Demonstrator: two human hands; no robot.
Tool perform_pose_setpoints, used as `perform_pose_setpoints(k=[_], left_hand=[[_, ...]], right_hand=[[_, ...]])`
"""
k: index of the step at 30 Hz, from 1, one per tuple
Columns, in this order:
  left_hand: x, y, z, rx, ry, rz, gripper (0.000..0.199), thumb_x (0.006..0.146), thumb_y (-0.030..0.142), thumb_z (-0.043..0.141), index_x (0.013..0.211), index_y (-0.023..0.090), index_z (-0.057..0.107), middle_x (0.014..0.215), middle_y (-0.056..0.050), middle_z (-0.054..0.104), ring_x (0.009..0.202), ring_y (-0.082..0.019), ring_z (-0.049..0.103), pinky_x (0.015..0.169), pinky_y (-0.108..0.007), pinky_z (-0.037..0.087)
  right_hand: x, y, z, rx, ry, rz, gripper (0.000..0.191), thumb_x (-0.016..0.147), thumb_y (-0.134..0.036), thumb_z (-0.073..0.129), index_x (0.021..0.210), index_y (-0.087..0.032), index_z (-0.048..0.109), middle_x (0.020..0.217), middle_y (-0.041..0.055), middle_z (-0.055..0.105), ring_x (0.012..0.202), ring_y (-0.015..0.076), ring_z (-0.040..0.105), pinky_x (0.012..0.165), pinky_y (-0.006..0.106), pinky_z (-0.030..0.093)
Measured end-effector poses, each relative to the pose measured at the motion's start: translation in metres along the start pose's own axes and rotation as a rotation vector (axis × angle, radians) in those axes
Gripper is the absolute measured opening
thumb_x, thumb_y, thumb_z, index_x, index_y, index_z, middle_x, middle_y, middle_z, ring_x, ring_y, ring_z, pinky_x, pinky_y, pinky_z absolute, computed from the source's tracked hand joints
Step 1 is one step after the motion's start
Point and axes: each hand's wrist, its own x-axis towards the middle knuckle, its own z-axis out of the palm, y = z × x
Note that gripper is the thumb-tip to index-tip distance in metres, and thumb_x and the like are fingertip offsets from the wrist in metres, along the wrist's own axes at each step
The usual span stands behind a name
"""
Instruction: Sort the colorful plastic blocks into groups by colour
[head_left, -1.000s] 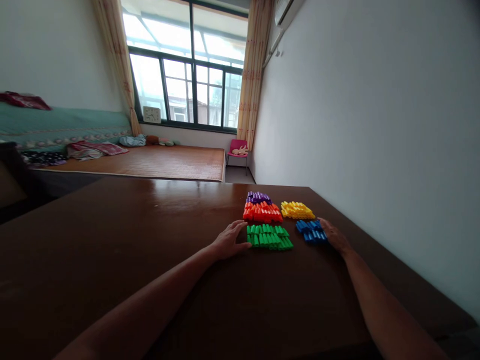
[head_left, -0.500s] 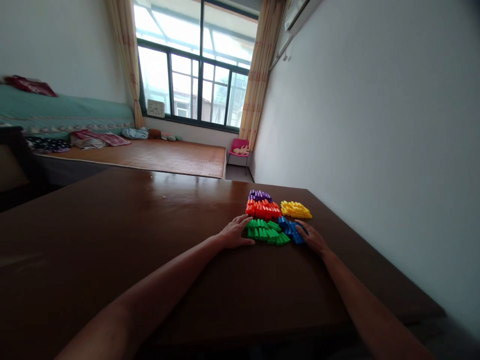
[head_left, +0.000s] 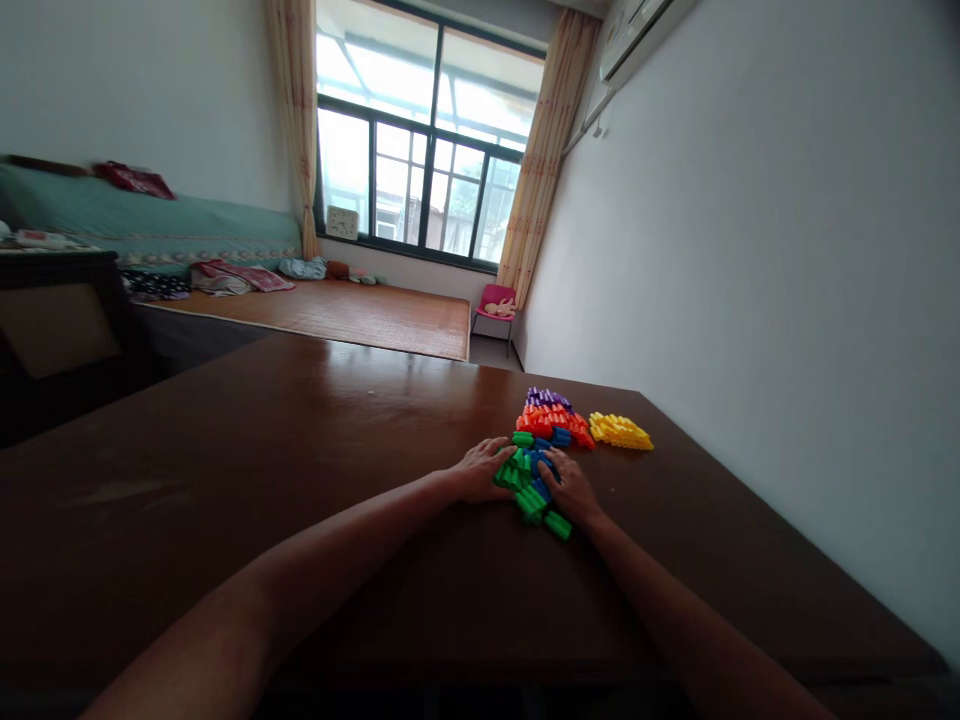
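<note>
Green pieces (head_left: 531, 503) lie in a loose heap on the brown table, and blue pieces (head_left: 561, 437) are mixed in among them. My left hand (head_left: 482, 470) rests at the left side of the heap, fingers spread and touching the green pieces. On the right, my right hand (head_left: 571, 485) lies over some blue pieces with its fingers apart, partly hiding them. Just behind are orange-red pieces (head_left: 551, 418), with purple pieces (head_left: 549, 399) beyond them. Yellow pieces (head_left: 621, 431) form a separate group to the right.
The brown table (head_left: 300, 450) reaches toward a bed (head_left: 375, 312) below the window. A pink chair (head_left: 496, 300) stands behind the table, near the right wall (head_left: 735, 250). At the far left is a dark cabinet (head_left: 60, 325).
My right hand has moved left with blue pieces, pressing them against the green ones. The green rows are now jumbled, with some pieces nearer the front. The view has shifted left.
</note>
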Motion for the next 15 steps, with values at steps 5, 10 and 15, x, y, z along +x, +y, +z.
perform_pose_setpoints(k=[5,10,15], left_hand=[[-0.044,-0.037,-0.034,0.075,0.065,-0.084,0.086,0.066,0.061,0.070,0.140,0.028,0.041,0.150,-0.012,0.034,0.137,-0.038,0.029,0.111,-0.055,0.026],[-0.090,-0.081,-0.076,0.125,0.161,-0.156,0.078,0.068,0.057,0.070,0.136,0.029,0.046,0.146,-0.010,0.041,0.135,-0.034,0.035,0.111,-0.049,0.029],[-0.130,-0.122,-0.115,0.147,0.246,-0.217,0.062,0.072,0.047,0.068,0.129,0.027,0.054,0.140,-0.009,0.048,0.130,-0.031,0.042,0.109,-0.045,0.034]], right_hand=[[0.019,-0.056,0.050,0.079,0.007,-0.093,0.047,0.089,-0.053,0.043,0.120,-0.022,0.062,0.129,0.0102,0.057,0.126,0.0296,0.046,0.108,0.049,0.032],[0.048,-0.113,0.096,0.177,-0.030,-0.197,0.044,0.089,-0.051,0.045,0.121,-0.024,0.061,0.126,0.0081,0.060,0.127,0.0284,0.045,0.108,0.049,0.030],[0.079,-0.164,0.141,0.239,-0.101,-0.216,0.043,0.088,-0.048,0.049,0.120,-0.021,0.061,0.130,0.0105,0.058,0.128,0.0285,0.044,0.109,0.048,0.029]])
